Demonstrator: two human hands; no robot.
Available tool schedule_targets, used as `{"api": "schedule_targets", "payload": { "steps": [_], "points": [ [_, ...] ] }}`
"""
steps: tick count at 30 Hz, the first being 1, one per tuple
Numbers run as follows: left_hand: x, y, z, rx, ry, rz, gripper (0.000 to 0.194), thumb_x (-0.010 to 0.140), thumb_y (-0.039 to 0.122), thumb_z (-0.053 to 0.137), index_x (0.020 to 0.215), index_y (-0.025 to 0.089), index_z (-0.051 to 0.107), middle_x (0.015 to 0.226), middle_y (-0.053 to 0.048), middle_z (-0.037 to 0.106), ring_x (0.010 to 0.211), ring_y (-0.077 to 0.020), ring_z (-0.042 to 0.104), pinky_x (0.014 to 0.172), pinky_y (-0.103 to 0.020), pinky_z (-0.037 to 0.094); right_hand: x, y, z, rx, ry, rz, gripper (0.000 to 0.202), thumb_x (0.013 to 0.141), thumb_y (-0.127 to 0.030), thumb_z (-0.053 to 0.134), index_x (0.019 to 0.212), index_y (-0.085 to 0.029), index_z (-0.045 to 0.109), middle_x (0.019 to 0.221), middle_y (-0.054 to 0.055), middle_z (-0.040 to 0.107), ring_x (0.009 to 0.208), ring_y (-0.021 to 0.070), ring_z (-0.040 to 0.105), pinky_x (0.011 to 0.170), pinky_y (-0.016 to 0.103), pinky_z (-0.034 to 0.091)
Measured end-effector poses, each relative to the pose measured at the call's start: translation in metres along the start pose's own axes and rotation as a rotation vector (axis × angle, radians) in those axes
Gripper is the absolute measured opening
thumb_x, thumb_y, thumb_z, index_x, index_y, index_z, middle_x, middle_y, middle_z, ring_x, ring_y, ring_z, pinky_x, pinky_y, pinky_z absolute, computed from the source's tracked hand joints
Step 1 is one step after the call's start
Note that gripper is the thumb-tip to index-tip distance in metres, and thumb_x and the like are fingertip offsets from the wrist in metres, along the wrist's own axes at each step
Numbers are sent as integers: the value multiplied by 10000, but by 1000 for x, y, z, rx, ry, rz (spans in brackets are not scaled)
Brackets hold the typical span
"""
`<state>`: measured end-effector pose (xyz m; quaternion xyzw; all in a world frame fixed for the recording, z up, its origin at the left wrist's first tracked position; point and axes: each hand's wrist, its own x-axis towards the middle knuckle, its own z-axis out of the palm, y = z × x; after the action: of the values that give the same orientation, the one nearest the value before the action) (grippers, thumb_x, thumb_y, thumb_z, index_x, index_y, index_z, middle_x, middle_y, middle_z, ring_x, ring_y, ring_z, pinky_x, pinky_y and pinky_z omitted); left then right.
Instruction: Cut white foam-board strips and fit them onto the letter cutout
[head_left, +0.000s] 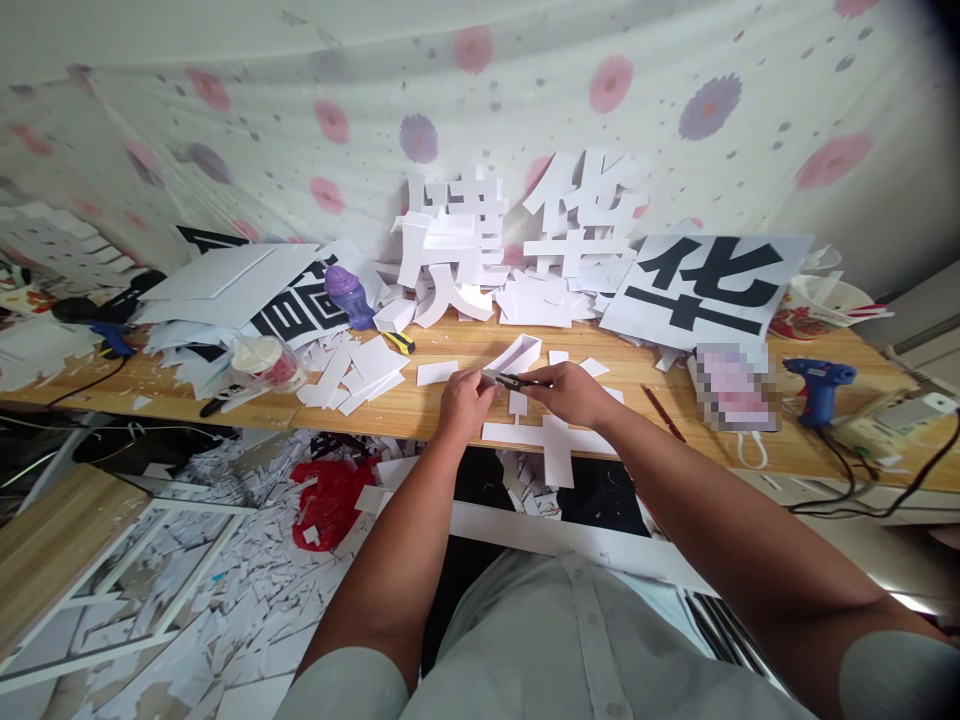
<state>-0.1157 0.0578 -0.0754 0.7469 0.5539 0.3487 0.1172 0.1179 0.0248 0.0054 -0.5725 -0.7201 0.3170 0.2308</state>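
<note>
At the middle of the table, my left hand (463,402) pinches the end of a small white board piece (493,376). My right hand (579,394) is closed around a slim black tool (517,382), probably a craft knife, whose tip points left and touches or nearly touches that piece. Just behind the hands stands a folded white board channel (519,350) with raised walls. Under and in front of them lies a cut white board character (551,436), partly overhanging the table's front edge. My right hand hides part of it.
A yellow utility knife (401,343), a blue glue gun (819,385), a brown pencil-like stick (663,413), a phone-like device (733,385) and a purple bottle (349,297) lie around. White characters (450,240) lean at the back beside a printed sheet (701,285). Scraps (225,590) cover the floor.
</note>
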Motion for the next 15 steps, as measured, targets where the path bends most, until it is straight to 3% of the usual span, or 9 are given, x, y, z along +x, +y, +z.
{"api": "schedule_targets", "payload": {
  "steps": [7, 15],
  "points": [
    [0, 2, -1, -2, -5, -3, 188, 929, 277, 826, 808, 244, 687, 920, -48, 753, 974, -247, 654, 914, -374, 507, -3, 13, -4, 115, 113, 39, 408, 948, -411, 698, 1284, -256, 868, 854, 16, 798, 697, 177, 606, 691, 299, 478],
    [-1, 5, -3, -14, -1, -6, 221, 943, 318, 816, 790, 248, 673, 927, -46, 766, 987, -254, 673, 928, -377, 521, -15, 11, 10, 28, 78, 60, 394, 972, -405, 702, 1316, -283, 850, 783, 2, 778, 700, 191, 665, 735, 302, 500]
  ]
}}
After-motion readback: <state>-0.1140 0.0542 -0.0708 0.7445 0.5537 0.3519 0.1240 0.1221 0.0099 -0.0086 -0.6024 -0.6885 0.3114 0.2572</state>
